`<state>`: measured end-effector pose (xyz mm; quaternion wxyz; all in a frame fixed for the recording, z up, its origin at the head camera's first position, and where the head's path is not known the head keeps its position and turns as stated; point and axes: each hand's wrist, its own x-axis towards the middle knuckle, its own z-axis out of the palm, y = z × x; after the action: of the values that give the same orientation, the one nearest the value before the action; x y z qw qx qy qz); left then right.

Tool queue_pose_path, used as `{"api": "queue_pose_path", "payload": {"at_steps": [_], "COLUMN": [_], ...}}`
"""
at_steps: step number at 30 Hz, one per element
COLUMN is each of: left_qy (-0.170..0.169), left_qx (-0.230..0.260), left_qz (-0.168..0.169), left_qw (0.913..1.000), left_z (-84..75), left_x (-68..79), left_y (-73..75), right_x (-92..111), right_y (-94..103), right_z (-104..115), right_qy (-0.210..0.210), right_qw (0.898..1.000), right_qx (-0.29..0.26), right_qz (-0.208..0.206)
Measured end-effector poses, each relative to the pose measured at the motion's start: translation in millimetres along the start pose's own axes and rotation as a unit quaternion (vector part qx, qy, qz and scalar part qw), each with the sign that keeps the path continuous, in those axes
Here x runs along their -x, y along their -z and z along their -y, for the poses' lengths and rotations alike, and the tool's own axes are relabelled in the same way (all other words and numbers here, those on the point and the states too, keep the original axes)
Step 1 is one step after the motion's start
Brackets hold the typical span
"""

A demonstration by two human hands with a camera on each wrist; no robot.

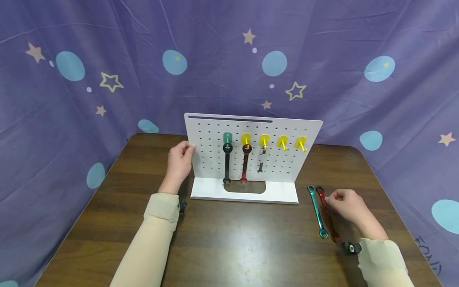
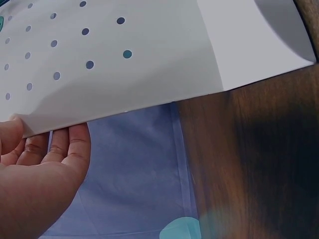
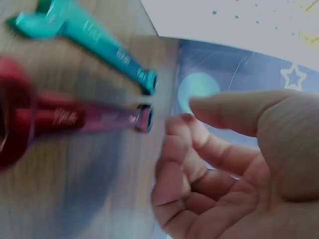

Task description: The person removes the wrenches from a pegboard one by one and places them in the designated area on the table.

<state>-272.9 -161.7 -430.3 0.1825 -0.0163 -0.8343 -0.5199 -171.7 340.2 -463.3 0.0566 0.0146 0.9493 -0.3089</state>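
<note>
Pinching the board (image 1: 254, 160) at its left edge is your left hand (image 1: 180, 161); your right hand (image 1: 347, 204) has loosely curled, empty fingers beside the red wrench (image 3: 75, 114), right of the board; table (image 1: 244, 239) spreads before it.

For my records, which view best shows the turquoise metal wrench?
Head view: the turquoise metal wrench shows whole. Right wrist view: closer, but one end is partly cut off. Left wrist view: not visible.

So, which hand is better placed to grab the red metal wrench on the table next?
Likely the right hand: it's beside the red metal wrench, while the left hand holds the white perforated board.
</note>
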Motion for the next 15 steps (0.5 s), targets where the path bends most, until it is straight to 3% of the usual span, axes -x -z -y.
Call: {"api": "queue_pose_path", "payload": {"at_steps": [8,15], "left_qy": [-0.009,-0.014], "left_qx": [0.0,-0.004], "left_qz": [-0.003,-0.005], "left_qw": [1.0,0.9999], "left_z": [0.2,0.9], "left_x": [1.1,0.7], "left_y": [-1.6,0.6], "right_x": [-3.6,-8.3], "right_y": [-10.3,-20.0], "right_z": [26.4,41.5], "right_qy": [0.052,0.074], "right_qw": [0.995,0.992], "right_qx": [-0.038,-0.072], "right_qz": [-0.07,-0.066]}}
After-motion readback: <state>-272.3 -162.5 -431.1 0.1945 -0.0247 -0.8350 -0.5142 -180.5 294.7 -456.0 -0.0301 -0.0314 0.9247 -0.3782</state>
